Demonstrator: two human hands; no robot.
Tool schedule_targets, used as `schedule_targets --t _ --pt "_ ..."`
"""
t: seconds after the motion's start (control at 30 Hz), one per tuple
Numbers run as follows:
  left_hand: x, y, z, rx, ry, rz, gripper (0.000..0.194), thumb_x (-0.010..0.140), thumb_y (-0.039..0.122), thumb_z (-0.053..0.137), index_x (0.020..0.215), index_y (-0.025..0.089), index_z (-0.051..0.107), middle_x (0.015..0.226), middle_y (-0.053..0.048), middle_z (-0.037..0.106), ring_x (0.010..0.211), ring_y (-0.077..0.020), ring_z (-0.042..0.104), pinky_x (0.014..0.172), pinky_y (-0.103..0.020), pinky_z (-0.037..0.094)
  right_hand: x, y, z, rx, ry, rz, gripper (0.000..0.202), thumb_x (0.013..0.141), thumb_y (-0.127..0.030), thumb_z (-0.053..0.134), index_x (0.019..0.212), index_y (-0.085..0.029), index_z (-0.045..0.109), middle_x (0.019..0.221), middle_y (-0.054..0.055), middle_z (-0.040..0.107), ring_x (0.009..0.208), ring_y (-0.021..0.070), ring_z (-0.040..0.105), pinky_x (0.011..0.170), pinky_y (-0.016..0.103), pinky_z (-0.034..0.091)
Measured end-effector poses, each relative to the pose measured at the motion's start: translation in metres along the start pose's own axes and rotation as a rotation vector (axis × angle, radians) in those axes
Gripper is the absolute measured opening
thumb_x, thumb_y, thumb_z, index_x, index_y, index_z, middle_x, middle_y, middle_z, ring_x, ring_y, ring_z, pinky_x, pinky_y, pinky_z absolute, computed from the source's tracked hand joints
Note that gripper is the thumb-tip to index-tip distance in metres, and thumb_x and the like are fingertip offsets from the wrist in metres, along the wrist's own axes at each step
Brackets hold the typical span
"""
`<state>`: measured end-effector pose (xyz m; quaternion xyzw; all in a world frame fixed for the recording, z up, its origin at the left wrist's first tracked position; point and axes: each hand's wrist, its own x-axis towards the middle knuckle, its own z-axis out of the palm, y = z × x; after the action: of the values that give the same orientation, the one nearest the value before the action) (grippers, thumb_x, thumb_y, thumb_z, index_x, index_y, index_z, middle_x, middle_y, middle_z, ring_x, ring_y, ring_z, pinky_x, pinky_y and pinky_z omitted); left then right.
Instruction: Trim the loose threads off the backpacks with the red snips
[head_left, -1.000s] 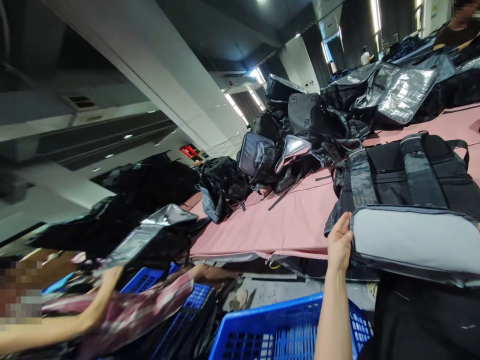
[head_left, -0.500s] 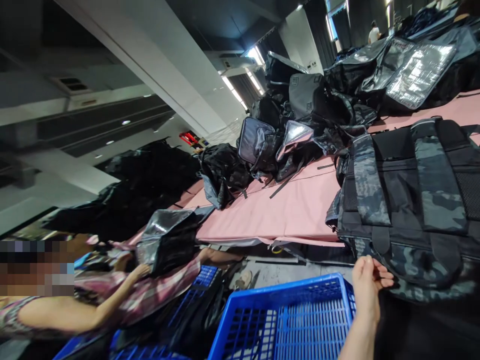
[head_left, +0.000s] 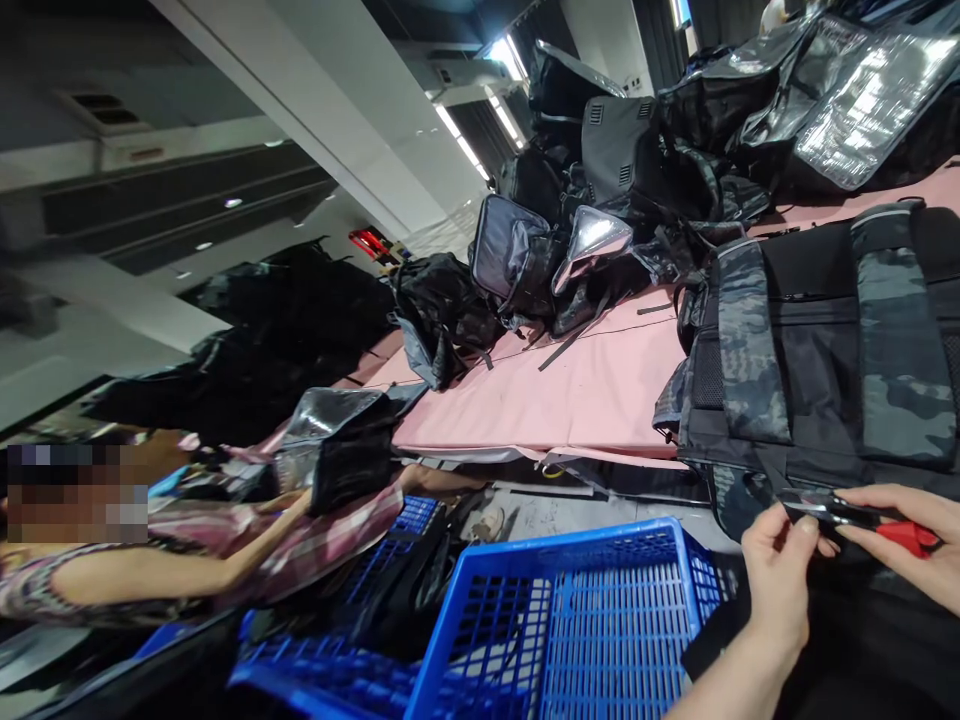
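A black and grey camouflage backpack (head_left: 817,330) lies on the table at the right, its two padded shoulder straps facing up. At its lower edge, the fingertips of my left hand (head_left: 780,580) are pinched together; what they hold is too small to make out. My right hand (head_left: 904,525) grips a pair of red-handled snips (head_left: 911,538), or a similar plier-like tool. Its dark metal tip reaches to the left, right by my left fingertips and against the backpack's bottom part.
A blue plastic crate (head_left: 622,590) stands below my left arm. Several black bags (head_left: 615,150) are heaped on the pink-covered table (head_left: 540,410). At the left, a person (head_left: 150,580) handles a silver-lined black bag (head_left: 352,450). More blue crates (head_left: 322,680) sit on the lower left.
My right hand has come into view with the red-handled snips. My left hand has moved right, its fingers now pinched at the backpack's lower edge. The view has shifted slightly.
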<state>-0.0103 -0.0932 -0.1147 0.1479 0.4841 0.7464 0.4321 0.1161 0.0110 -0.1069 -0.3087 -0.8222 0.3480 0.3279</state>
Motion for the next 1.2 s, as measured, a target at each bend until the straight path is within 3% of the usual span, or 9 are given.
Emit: schedule_targets --t 0.1,0.23,0.47,0.63,0.77,0.87,1.0,1.1,1.2 --pt "-0.002 -0.003 -0.004 0.006 -0.015 -0.016 0.033 0.077 0.043 0.076 0.077 0.01 0.072 0.06 -0.001 0.059 0.058 -0.0104 0.053 0.065 -0.023 0.043 0.01 0.003 0.007 0.017 -0.138 -0.026 0.031 0.084 -0.057 0.063 0.099 -0.031 0.072 0.096 -0.004 0.073 0.077 0.0183 0.07 0.068 0.023 0.057" --pt "-0.003 -0.003 -0.007 0.018 -0.029 -0.02 0.034 0.076 0.044 0.077 0.081 0.01 0.073 0.06 -0.001 0.059 0.058 -0.011 0.054 0.065 -0.024 0.044 0.014 0.006 0.009 0.078 -0.248 0.095 0.036 0.082 -0.06 0.064 0.095 -0.027 0.073 0.094 -0.001 0.073 0.079 0.0203 0.07 0.065 0.023 0.057" --pt "-0.004 0.0 -0.007 0.026 -0.017 -0.052 0.042 0.074 0.047 0.078 0.095 0.011 0.075 0.058 0.0 0.059 0.061 -0.0132 0.058 0.072 -0.028 0.048 0.008 0.007 0.003 0.062 -0.074 0.129 0.04 0.081 -0.064 0.062 0.094 -0.028 0.072 0.096 0.0 0.073 0.083 0.024 0.07 0.065 0.026 0.058" --pt "-0.004 0.004 -0.005 0.066 -0.057 0.008 0.034 0.079 0.043 0.075 0.071 0.011 0.07 0.06 -0.002 0.06 0.062 -0.0118 0.055 0.068 -0.025 0.045 0.006 -0.003 0.006 -0.012 -0.191 -0.002 0.029 0.087 -0.052 0.059 0.097 -0.027 0.069 0.093 -0.002 0.073 0.075 0.0182 0.07 0.065 0.024 0.056" --pt "-0.007 -0.001 -0.007 0.017 -0.029 0.005 0.029 0.083 0.04 0.072 0.081 0.011 0.067 0.067 -0.001 0.061 0.064 -0.0102 0.057 0.068 -0.022 0.045 0.004 -0.013 0.008 -0.046 -0.081 -0.113 0.028 0.09 -0.051 0.057 0.093 -0.027 0.07 0.09 -0.004 0.073 0.073 0.0133 0.07 0.065 0.018 0.054" --pt "-0.011 -0.013 -0.01 -0.082 0.104 0.023 0.035 0.078 0.037 0.078 0.098 0.018 0.058 0.085 0.0 0.063 0.069 -0.0108 0.062 0.07 -0.024 0.049 -0.004 -0.01 0.011 -0.092 0.033 -0.007 0.034 0.086 -0.059 0.059 0.097 -0.028 0.07 0.092 -0.005 0.073 0.073 0.0131 0.07 0.068 0.018 0.054" --pt "-0.012 -0.023 -0.016 -0.047 0.217 0.051 0.044 0.077 0.043 0.079 0.107 0.021 0.055 0.096 0.0 0.063 0.072 -0.0132 0.067 0.078 -0.029 0.052 -0.013 0.001 0.016 -0.074 0.091 0.29 0.048 0.075 -0.072 0.06 0.095 -0.03 0.071 0.097 -0.004 0.073 0.082 0.019 0.071 0.067 0.022 0.055" --pt "-0.008 -0.014 -0.019 -0.067 0.158 -0.042 0.041 0.075 0.044 0.08 0.1 0.014 0.065 0.09 -0.005 0.068 0.075 -0.0131 0.066 0.082 -0.028 0.049 -0.014 0.005 0.016 -0.004 0.07 0.409 0.053 0.068 -0.074 0.063 0.095 -0.029 0.072 0.101 -0.002 0.073 0.087 0.0219 0.07 0.074 0.026 0.057" --pt "-0.003 0.005 -0.018 -0.232 0.049 -0.239 0.039 0.063 0.037 0.089 0.087 0.012 0.071 0.079 -0.005 0.069 0.071 -0.0113 0.062 0.075 -0.024 0.047 -0.013 0.007 0.011 0.097 0.041 0.396 0.052 0.068 -0.069 0.067 0.096 -0.025 0.073 0.1 0.001 0.073 0.09 0.0226 0.07 0.08 0.026 0.057"
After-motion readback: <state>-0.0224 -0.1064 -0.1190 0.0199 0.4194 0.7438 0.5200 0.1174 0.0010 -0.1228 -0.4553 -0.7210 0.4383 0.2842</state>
